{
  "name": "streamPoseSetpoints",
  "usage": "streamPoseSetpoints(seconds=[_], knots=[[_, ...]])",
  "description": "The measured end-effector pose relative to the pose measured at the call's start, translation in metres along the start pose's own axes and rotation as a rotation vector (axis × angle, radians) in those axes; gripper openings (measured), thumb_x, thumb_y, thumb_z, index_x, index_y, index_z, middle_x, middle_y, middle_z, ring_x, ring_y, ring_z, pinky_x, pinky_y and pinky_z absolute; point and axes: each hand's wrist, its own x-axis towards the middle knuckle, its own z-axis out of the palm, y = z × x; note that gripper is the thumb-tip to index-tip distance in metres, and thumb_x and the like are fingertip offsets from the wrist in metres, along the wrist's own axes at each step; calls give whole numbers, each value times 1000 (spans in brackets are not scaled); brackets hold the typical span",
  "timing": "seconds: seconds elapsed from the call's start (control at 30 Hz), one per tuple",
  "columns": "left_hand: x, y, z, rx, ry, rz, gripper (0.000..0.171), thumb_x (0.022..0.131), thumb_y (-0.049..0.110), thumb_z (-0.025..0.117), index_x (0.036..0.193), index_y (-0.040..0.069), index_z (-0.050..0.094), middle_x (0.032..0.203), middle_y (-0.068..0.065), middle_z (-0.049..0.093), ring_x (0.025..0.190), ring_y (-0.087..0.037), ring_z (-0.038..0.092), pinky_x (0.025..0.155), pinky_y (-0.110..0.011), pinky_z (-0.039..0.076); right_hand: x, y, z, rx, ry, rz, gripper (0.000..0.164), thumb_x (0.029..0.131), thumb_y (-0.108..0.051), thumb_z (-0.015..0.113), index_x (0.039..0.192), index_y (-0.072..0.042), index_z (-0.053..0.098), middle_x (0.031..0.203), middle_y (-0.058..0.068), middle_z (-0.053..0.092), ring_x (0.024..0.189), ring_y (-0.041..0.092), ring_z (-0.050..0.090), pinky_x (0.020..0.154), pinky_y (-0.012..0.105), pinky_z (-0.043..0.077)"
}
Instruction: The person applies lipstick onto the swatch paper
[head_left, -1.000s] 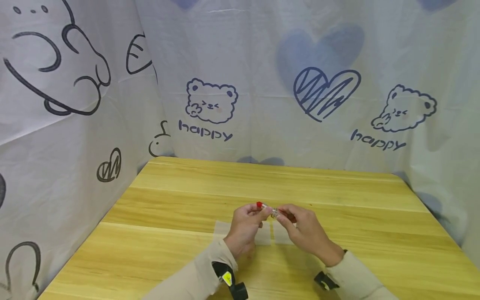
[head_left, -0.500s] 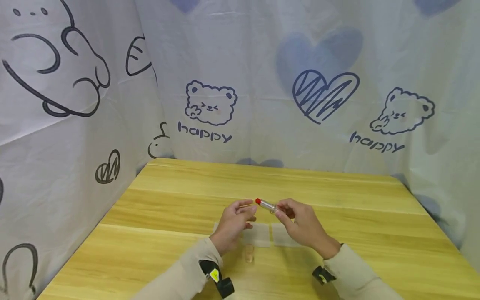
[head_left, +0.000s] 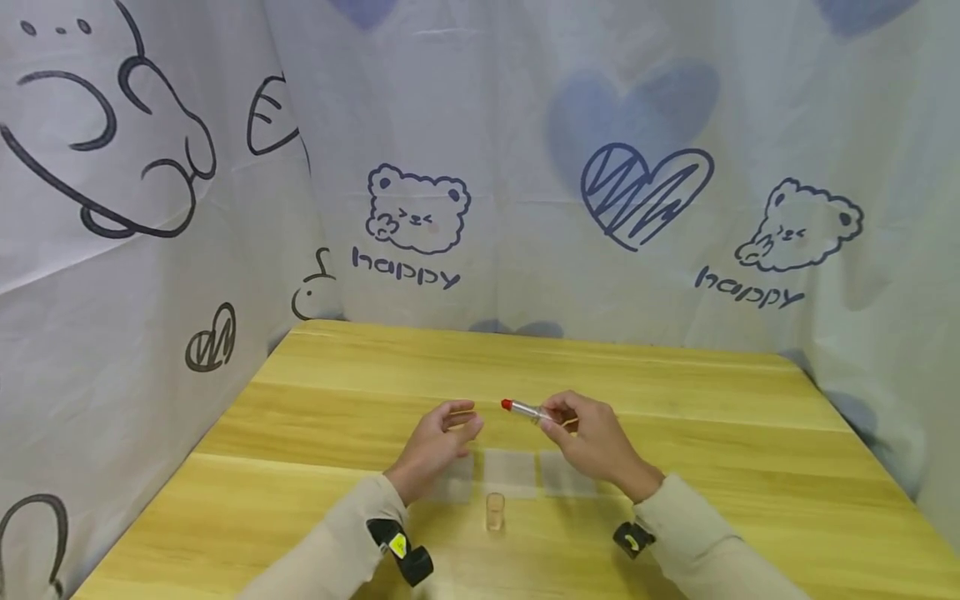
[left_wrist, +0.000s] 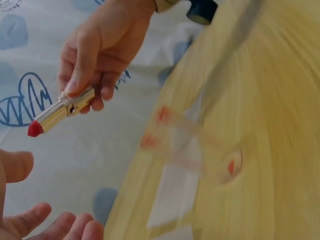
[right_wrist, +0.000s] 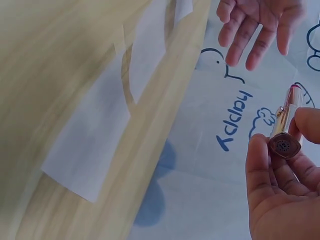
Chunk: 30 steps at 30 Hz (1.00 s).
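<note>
A lipstick (head_left: 522, 408) with its red tip bare points left above the table. My right hand (head_left: 596, 440) pinches it by its base between thumb and fingers; the right wrist view shows the dark base end of the lipstick (right_wrist: 287, 122). My left hand (head_left: 435, 442) is held just left of the red tip, apart from it, its fingers relaxed and holding nothing. A clear lipstick cap (head_left: 495, 512) stands on the table below and between the hands. In the left wrist view the cap (left_wrist: 187, 145) is blurred, with red marks on it.
Three white paper pieces lie in a row on the wooden table (head_left: 675, 417): a left one (head_left: 453, 482), a middle one (head_left: 510, 473) and a right one (head_left: 566, 475). A printed curtain (head_left: 517, 250) hangs behind the table and along its sides.
My left hand has let go of the lipstick and drawn back to the left. The lipstick stays in my right hand, slightly further left. The cap, earlier covered by the left hand, now shows fully.
</note>
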Motion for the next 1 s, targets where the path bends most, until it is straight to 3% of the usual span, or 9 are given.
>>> streamPoseSetpoints(seconds=[0.2,0.47,0.77,1.0], knots=[[2,-3,-11,161,19,11,48,97,25,61,138,3,48,139,-22,48,120,-35,51,94,-48,47,6,2,4,13,-20,44,10,93,-11,66,102,-5,65,86,-2,60,78,12,60,70,27,54],[-1,-13,-26,536,102,65,48,93,28,66,134,7,53,134,-13,55,118,-33,53,96,-50,43,10,4,17,35,-61,52,11,91,-11,68,100,-4,66,85,-1,63,76,11,60,68,27,53],[1,-20,-43,762,23,68,42,87,22,74,124,5,61,131,-16,56,122,-38,50,99,-52,41,14,4,24,62,-64,75,11,88,-4,69,98,0,67,88,4,65,79,16,64,70,24,54],[1,-28,-53,901,-60,86,44,75,25,85,109,5,67,119,-15,62,117,-37,53,101,-50,39,17,9,33,66,-93,90,9,88,-4,69,96,-1,66,86,4,65,78,15,63,67,25,54]])
